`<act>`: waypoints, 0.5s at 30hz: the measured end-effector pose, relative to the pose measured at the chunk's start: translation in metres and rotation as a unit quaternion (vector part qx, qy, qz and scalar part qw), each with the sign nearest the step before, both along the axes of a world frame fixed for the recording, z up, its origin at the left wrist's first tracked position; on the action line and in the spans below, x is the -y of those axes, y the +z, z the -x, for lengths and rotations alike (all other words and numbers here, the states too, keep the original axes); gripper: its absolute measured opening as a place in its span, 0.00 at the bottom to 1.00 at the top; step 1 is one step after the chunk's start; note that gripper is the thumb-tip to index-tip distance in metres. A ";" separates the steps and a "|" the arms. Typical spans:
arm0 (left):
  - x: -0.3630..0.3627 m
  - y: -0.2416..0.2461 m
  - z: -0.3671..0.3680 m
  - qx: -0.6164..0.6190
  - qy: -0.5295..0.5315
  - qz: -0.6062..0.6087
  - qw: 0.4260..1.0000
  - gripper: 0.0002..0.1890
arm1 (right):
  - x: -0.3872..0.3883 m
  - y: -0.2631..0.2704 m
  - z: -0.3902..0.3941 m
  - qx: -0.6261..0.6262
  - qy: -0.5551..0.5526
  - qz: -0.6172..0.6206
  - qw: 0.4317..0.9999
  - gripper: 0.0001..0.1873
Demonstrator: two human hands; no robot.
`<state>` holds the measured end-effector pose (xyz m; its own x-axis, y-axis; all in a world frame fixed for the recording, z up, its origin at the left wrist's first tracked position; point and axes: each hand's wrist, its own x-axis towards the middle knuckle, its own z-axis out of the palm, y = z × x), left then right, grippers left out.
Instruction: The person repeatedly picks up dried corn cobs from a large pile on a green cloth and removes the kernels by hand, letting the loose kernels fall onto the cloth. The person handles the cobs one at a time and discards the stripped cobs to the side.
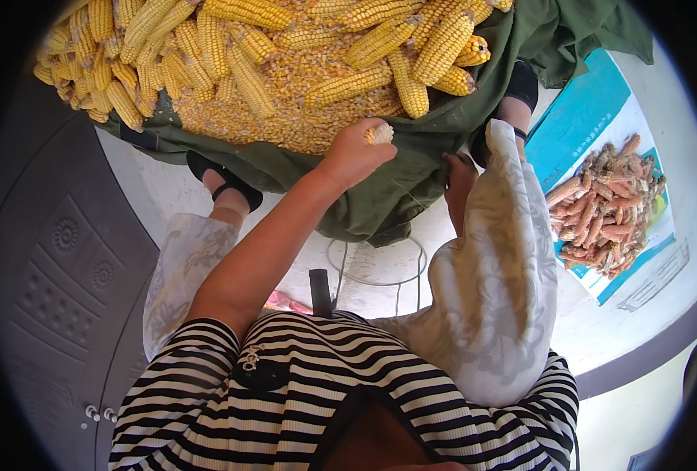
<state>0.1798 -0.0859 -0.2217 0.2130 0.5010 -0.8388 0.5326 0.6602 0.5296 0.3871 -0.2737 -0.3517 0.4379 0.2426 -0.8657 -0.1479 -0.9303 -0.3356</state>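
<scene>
My left hand [357, 154] is closed around a corn cob [380, 134], whose pale end sticks out between thumb and fingers, over the near edge of a green cloth [404, 176]. My right hand [461, 172] is low beside my right trouser leg, its fingertips by the edge of that cloth; the leg partly hides it and nothing is seen in it. In front of me, yellow ears of corn [351, 85] lie heaped on the cloth, among and on loose corn kernels [254, 126].
On the right, a pile of bare reddish cobs [607, 206] lies on a blue and white printed sheet [583, 112] on the floor. A dark grey embossed door [66, 282] stands at the left. My shoes flank the cloth, and a thin metal ring [378, 282] shows below it.
</scene>
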 end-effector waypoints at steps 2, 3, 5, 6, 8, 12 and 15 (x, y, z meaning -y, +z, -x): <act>0.000 0.000 0.006 -0.008 -0.011 -0.004 1.000 0.27 | 0.006 0.005 0.007 -0.005 0.003 0.000 1.000 0.15; -0.001 0.002 0.005 -0.009 -0.017 -0.005 1.000 0.27 | 0.013 0.009 0.006 -0.002 0.006 -0.002 1.000 0.15; -0.005 0.007 0.007 -0.034 -0.071 -0.021 0.997 0.27 | 0.028 0.019 0.004 0.011 0.011 -0.003 1.000 0.15; -0.007 0.011 0.008 -0.046 -0.096 -0.029 0.994 0.28 | 0.034 0.024 0.002 0.020 0.014 -0.005 1.000 0.15; -0.009 0.015 0.008 -0.059 -0.150 -0.046 0.986 0.27 | 0.040 0.029 -0.005 0.036 0.022 -0.010 0.999 0.15; -0.007 0.019 0.008 -0.062 -0.254 -0.084 0.962 0.25 | 0.035 0.032 -0.014 0.060 0.024 -0.018 0.998 0.15; 0.002 0.023 0.005 -0.054 -0.350 -0.095 0.930 0.23 | 0.021 0.024 -0.016 0.061 0.031 -0.030 0.997 0.15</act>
